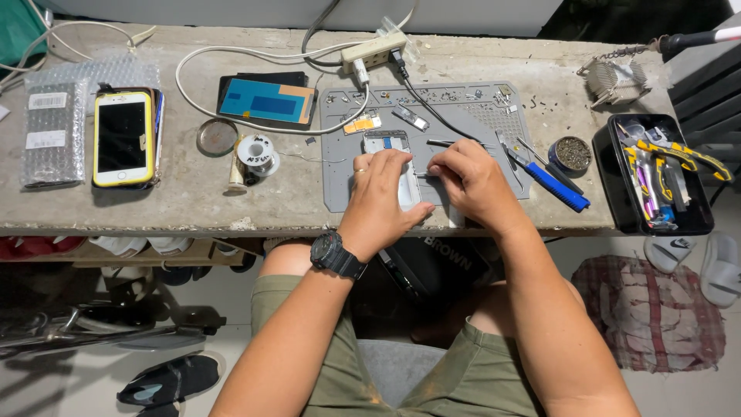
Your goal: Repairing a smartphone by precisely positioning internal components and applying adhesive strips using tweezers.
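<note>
Clearly the work is mid-way: an opened phone (390, 147) lies on the grey repair mat (340, 185) in the middle of the counter (193, 201), its back facing up, with only its upper end visible past the hands. The left hand (384, 189) lies flat over the phone's lower half, fingers bent and pressing down to steady it; it grips nothing else. The right hand (467, 176) is curled just beside it, fingertips pinched at the phone's right edge, apparently around a thin metal tool, though I cannot tell exactly what is between them.

Judging by the layout, disassembly is well along: 2 small removed parts (363, 122) and loose screws sit at the top of the mat, and a separate display panel (266, 100) rests to the left, apart from the phone. Reassembly looks not yet done, since these pieces are still off the phone.

A blue-handled screwdriver (557, 188) lies untouched just right of the right hand, near a small round tin (572, 154). A black tray of tools (617, 193) stands at the far right; a yellow-cased phone (122, 139) and a solder spool (257, 152) sit well to the left.
</note>
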